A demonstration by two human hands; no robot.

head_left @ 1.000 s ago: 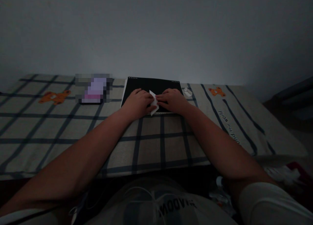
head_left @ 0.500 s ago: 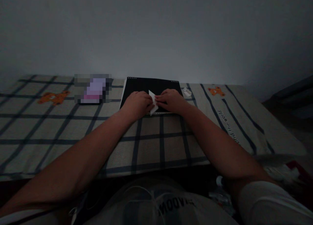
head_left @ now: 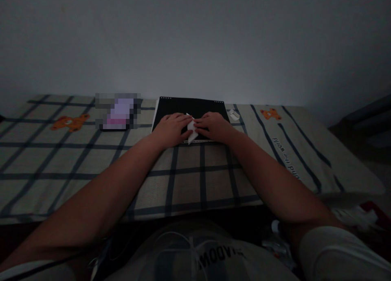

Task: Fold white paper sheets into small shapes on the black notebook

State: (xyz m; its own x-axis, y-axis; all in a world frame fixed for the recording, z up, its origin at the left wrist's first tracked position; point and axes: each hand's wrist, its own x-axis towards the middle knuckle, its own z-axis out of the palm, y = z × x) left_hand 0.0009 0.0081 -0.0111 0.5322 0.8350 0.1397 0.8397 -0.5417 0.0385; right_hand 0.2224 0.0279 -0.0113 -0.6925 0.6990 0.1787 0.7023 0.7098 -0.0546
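Left hand (head_left: 171, 128) and right hand (head_left: 214, 126) pinch a small folded white paper piece (head_left: 192, 131), probably light, limp and easily creased, best gripped at its edges, upon a black rectangular board (head_left: 189, 106) far on the checked cloth (head_left: 91, 163).

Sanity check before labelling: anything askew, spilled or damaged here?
Nothing spilled or damaged. Both hands, left and right, press a folded white paper on a black board lying square on the checked cloth. A small white scrap sits loose beside the board. One object is pixelated; the frame is dim.
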